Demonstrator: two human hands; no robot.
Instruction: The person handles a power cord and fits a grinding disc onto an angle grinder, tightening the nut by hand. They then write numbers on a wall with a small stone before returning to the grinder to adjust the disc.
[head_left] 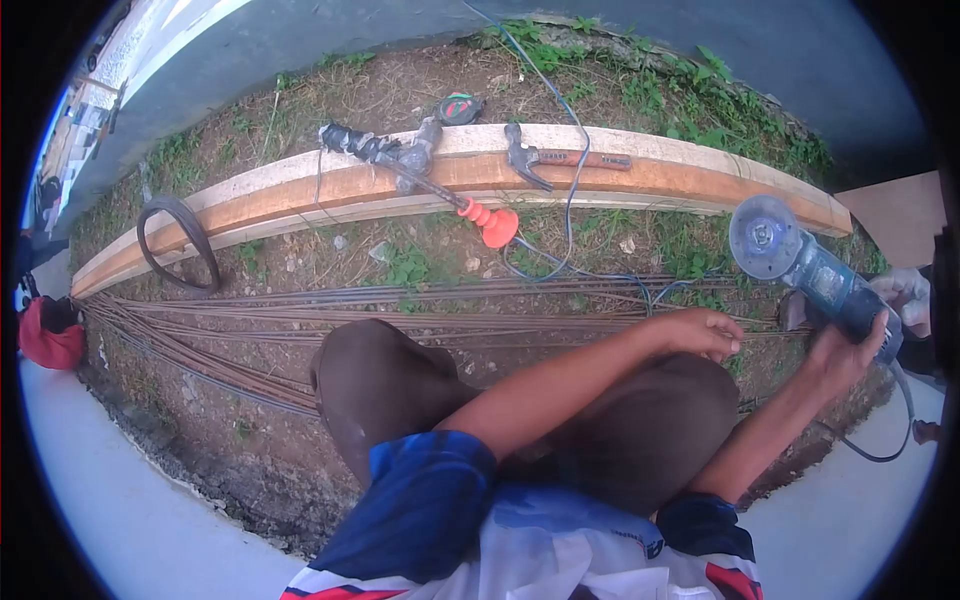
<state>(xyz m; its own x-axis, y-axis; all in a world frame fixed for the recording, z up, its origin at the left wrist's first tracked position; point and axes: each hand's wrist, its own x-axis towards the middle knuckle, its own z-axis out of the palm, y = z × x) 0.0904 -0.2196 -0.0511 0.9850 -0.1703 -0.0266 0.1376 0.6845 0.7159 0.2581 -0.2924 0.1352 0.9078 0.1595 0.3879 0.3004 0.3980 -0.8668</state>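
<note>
My right hand (842,358) is wrapped around the rear body of a teal and black angle grinder (828,280), at the right. Its flat disc (763,236) points up and to the left, over the end of the timber. Another person's gloved hand (905,298) is right beside the grinder body. My left hand (703,332) lies over my right knee with its fingers curled in and nothing showing in them. Beneath the knees, thin rusty steel rods (480,322) run across the ground.
On the long timber beams (690,180) lie a claw hammer (570,158) and a tape-wrapped tool (365,145) with an orange flared end (490,222). A tape measure (458,109) is behind them. A wire coil (180,245) leans at left. A blue cable (570,215) crosses the beams.
</note>
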